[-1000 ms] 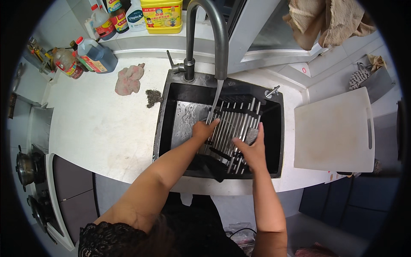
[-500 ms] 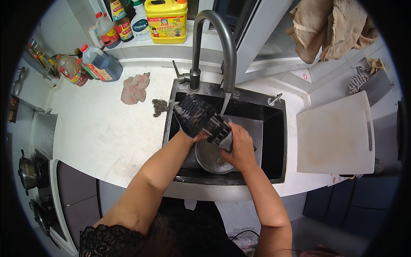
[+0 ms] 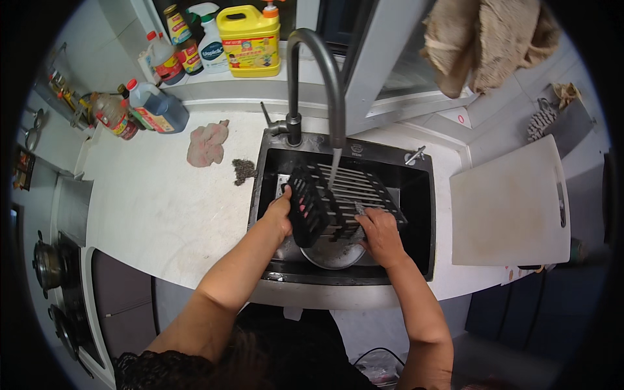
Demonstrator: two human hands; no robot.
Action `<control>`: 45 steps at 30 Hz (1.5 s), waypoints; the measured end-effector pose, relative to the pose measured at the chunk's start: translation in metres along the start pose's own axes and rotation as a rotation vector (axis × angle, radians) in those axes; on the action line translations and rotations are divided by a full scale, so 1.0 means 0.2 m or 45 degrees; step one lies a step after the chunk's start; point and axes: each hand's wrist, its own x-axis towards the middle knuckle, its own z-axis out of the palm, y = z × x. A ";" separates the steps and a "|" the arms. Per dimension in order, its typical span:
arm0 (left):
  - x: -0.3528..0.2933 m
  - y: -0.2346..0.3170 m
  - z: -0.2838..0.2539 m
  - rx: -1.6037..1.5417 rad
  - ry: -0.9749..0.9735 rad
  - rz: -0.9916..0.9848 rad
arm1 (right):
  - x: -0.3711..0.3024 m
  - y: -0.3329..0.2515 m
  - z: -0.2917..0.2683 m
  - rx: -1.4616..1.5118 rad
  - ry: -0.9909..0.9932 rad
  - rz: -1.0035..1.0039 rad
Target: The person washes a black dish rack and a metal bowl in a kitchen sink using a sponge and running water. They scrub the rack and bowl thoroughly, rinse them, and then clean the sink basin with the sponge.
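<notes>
A black slotted rack (image 3: pixel 370 188) is tilted over the sink, its bars facing up under the running water. My left hand (image 3: pixel 281 211) is closed on its left end wall, with fingertips showing through the slots. On the rack's near right side, my right hand (image 3: pixel 380 235) presses a small grey mesh scrubber (image 3: pixel 360 208) to the bars; part of the scrubber is hidden under the fingers. Beneath the rack, a round metal pan or bowl (image 3: pixel 333 255) lies in the black sink (image 3: pixel 416 188), mostly covered.
The tall faucet (image 3: pixel 335 97) arches over the rack. Left of the sink lie a dark steel wool clump (image 3: pixel 244 171) and a pinkish cloth (image 3: pixel 208 143). Bottles and a yellow jug (image 3: pixel 250 45) line the back. A white cutting board (image 3: pixel 507 208) leans at the right; cloths (image 3: pixel 491 45) hang above.
The rack has turned from a steep, raised pose to a flatter one lower in the sink, with its barred side up. My left hand came out from beneath to its left end.
</notes>
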 end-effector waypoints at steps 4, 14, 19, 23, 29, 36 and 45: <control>-0.12 0.08 0.00 0.204 -0.074 0.250 | -0.02 0.06 0.03 0.148 0.023 0.010; -0.33 0.01 0.02 0.766 0.091 0.737 | 0.34 -0.24 0.36 0.858 0.583 0.498; -0.46 0.11 -0.08 0.784 0.068 0.776 | 0.31 0.03 0.60 0.556 0.686 0.960; -0.49 0.18 -0.14 0.977 -0.021 0.859 | 0.17 0.34 0.67 1.214 0.882 1.312; -0.53 0.13 0.01 1.470 -0.300 0.893 | 0.13 0.23 0.40 1.850 0.779 1.803; -0.59 0.07 0.14 2.321 -0.943 1.678 | 0.03 0.13 0.21 2.717 0.363 1.858; -0.59 0.23 0.22 2.396 -1.397 0.963 | 0.07 0.04 0.24 2.307 0.610 1.963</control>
